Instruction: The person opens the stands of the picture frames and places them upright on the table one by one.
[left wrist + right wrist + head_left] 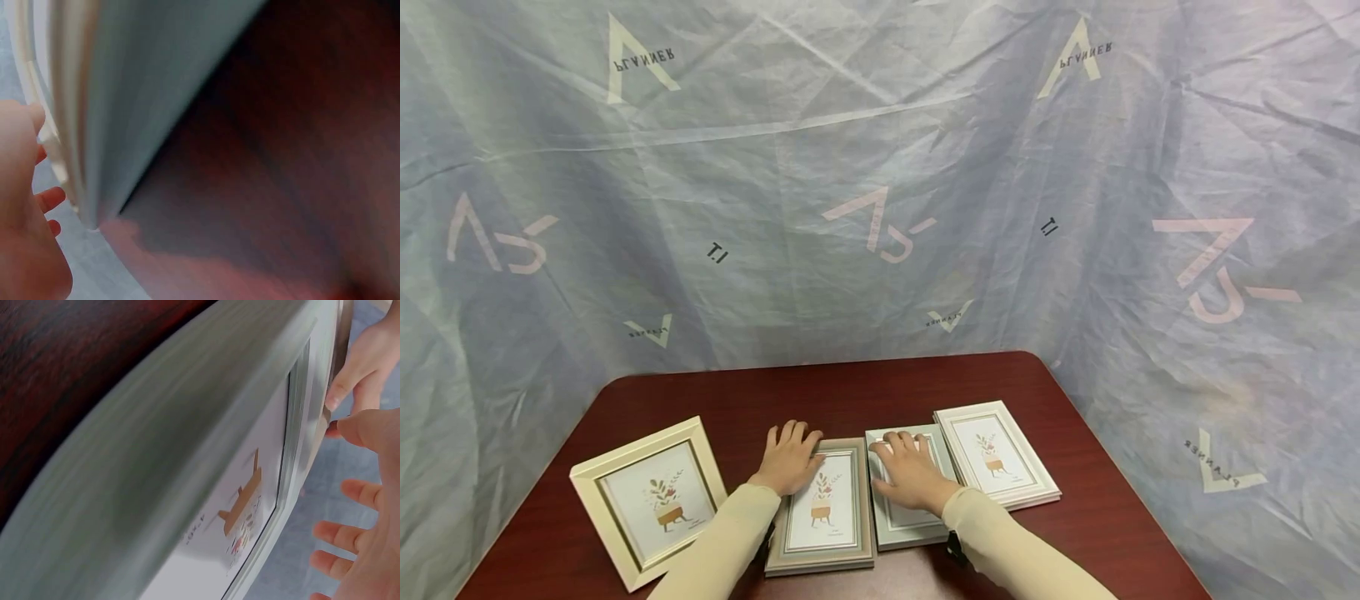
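In the head view, my left hand (788,462) lies at the upper left corner of a taupe picture frame (778,546), its fingers spread and its thumb at the frame's side. My right hand (910,473) is over a grey-green picture frame (913,537), fingertips near its far edge, covering much of its picture. These two frames lie flat, side by side. In the right wrist view, the right hand (369,531) shows loosely bent fingers beside the grey-green frame. The left wrist view has the left hand (28,206) beside a frame's edge, seen close and blurred.
A white picture frame (951,433) lies at the right, slightly turned, close against the grey-green one. On the left a cream-gold picture frame (591,492) stands tilted, partly behind the left sleeve (730,533). The dark red table (820,392) ends before a grey printed cloth backdrop (790,308).
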A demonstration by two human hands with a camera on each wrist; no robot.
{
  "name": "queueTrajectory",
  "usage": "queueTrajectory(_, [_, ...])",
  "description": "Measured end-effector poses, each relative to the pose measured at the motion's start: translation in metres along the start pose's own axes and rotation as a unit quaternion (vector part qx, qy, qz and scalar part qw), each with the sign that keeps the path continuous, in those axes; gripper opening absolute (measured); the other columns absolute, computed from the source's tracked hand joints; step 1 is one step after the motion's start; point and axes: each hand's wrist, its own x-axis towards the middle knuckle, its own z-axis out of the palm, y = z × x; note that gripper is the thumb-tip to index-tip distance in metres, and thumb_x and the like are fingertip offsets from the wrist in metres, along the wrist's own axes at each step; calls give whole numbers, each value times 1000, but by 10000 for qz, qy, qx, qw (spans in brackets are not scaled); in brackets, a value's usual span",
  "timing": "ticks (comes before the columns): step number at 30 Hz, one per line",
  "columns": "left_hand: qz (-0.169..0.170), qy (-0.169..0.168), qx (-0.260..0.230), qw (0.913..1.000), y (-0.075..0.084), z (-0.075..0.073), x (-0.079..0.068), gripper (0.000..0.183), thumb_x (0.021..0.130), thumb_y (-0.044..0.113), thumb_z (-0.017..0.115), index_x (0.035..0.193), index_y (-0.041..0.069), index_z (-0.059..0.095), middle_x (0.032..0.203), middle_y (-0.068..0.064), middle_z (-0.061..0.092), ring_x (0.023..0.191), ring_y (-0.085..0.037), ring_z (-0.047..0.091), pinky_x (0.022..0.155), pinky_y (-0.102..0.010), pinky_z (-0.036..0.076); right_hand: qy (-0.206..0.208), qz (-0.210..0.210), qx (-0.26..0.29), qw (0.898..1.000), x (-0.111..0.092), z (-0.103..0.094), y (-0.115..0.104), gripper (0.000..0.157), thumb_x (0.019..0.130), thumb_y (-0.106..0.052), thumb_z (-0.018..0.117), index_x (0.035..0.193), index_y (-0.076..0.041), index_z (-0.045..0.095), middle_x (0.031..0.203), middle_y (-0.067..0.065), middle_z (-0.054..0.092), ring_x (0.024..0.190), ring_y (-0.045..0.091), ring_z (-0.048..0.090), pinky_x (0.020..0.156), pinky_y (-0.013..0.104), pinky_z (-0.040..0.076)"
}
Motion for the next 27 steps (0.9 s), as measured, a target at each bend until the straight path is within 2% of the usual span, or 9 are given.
queueTrajectory(9, [-7,-67,165,9998,1,4,0,26,98,23,62,119,8,59,125,-24,49,123,-43,40,100,-65,25,-106,-41,-75,9999,-1,5,-2,49,90,-40,65,131,-16,56,128,11,52,120,30,47,95,54,35])
queueTrajectory(16, [42,-16,319,9995,0,8,3,25,99,25,61,118,10,58,127,-22,48,124,-41,39,100,-63,27,-80,-23,11,10000,0,5,0,50,90,-40,65,132,-14,55,130,13,52,121,32,46,96,56,34])
queueTrajectory(24, [-120,-273,222,9993,-2,2,1,26,100,25,59,121,10,55,126,-19,48,124,-40,39,101,-64,25,84,58,70,9999,-1,0,5,49,90,-39,66,131,-15,55,129,15,52,121,33,47,96,57,34])
queueTrajectory(27, [-104,-164,210,9996,-2,-2,1,25,100,24,60,120,9,55,121,-18,50,121,-41,40,100,-64,25,110,105,199,9997,-2,-1,9,48,91,-38,65,132,-14,54,130,16,51,122,35,46,97,57,32])
